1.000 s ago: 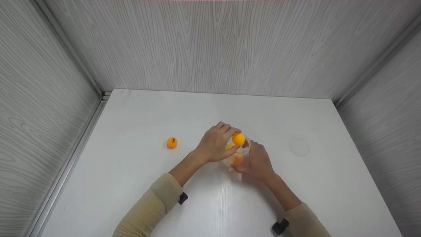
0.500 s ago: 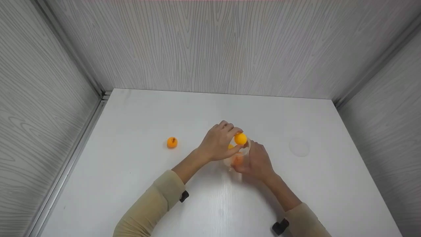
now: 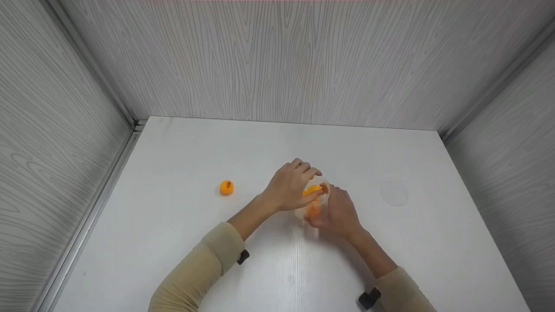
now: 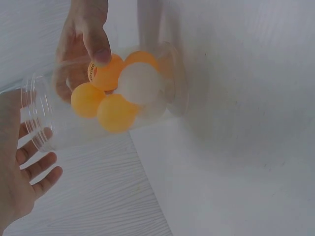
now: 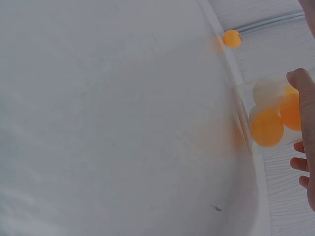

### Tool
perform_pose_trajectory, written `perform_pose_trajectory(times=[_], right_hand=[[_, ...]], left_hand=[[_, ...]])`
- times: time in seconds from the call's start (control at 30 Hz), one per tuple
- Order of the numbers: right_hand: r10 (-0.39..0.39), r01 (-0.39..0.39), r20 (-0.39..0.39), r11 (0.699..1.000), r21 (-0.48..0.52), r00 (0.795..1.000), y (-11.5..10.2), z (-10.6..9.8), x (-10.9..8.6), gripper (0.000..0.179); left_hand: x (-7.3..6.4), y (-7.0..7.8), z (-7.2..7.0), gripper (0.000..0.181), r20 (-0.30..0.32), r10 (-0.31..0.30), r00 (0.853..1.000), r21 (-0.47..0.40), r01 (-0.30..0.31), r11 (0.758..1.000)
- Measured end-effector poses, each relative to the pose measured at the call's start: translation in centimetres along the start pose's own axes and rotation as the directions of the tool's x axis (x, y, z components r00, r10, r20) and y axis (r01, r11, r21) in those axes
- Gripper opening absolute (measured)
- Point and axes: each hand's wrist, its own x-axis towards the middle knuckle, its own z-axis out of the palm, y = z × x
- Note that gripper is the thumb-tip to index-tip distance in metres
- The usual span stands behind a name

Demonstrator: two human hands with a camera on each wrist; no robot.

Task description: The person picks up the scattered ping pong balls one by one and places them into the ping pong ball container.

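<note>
A clear plastic jar (image 4: 69,130) stands upright on the table with several orange and white table tennis balls (image 4: 117,113) in it. My right hand (image 3: 340,214) grips the jar's side, its thumb in front in the left wrist view. Over the jar's mouth is my left hand (image 3: 289,186), fingers spread and apart from the thumb, with no ball between them. In the left wrist view its fingers lie beside the threaded rim. One more orange ball (image 3: 226,187) with a dark print rests on the table to the left.
A clear round disc (image 3: 394,193), like a lid, lies flat on the white table (image 3: 277,143) to the right of the jar. Grey wood-grain panels (image 3: 277,60) rise behind the table and at both sides.
My left hand has let go of the orange ball it pinched over the jar's mouth, and the ball has dropped into the jar. My right hand keeps its place on the jar.
</note>
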Motion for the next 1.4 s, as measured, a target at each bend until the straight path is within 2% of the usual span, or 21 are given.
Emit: perform_pose_trajectory(times=[0.33, 0.57, 0.77, 0.97, 1.4], right_hand=[[0.003, -0.003, -0.003, 1.0, 0.011, 1.0, 0.0, -0.1, -0.1, 0.091], [-0.024, 0.024, -0.002, 1.0, -0.007, 1.0, 0.3, 0.1, -0.2, 0.089], [-0.007, 0.007, -0.001, 1.0, 0.018, 1.0, 0.1, 0.1, -0.1, 0.089], [0.026, -0.026, 0.025, 1.0, -0.002, 0.999, 0.0, -0.1, -0.1, 0.091], [0.112, -0.113, 0.074, 0.994, 0.013, 0.991, -0.4, -0.3, -0.1, 0.093]], left_hand=[[-0.1, 0.0, -0.5, 0.04, 0.006, 0.013, 1.0, -0.013, -0.013, 1.0], [-0.4, -0.2, -0.8, 0.043, 0.02, 0.02, 1.0, -0.03, -0.019, 0.999], [-0.8, -0.5, -1.2, 0.046, 0.015, 0.025, 1.0, -0.022, -0.025, 0.999], [-1.1, -0.8, -1.7, 0.048, 0.03, 0.03, 0.999, -0.002, -0.029, 1.0], [-1.6, -2.5, -3.3, 0.054, 0.025, -0.046, 0.999, 0.033, 0.045, 0.998]])
